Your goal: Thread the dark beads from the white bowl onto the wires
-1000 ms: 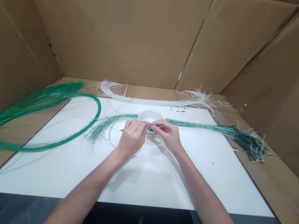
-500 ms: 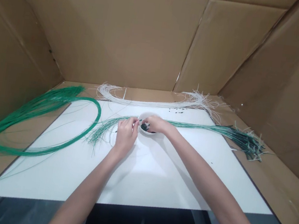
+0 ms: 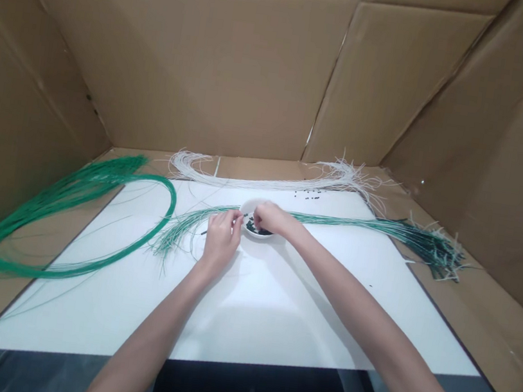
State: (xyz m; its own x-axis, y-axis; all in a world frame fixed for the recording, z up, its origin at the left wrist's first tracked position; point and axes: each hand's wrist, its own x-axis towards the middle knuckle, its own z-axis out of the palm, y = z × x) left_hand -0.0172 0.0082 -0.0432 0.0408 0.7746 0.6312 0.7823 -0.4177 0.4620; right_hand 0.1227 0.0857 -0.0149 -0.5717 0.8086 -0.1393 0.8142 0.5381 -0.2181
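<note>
Lying around white bowl (image 3: 263, 236): green wires (image 3: 336, 220), white wires (image 3: 263, 186).

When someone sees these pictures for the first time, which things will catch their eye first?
The long green wires catch the eye first, sweeping in a big loop across the left side, over the white board and against the brown cardboard walls. In the middle, the left hand and right hand meet at a small white bowl holding dark pieces. Pale white wires curve along the board's far edge.
</note>
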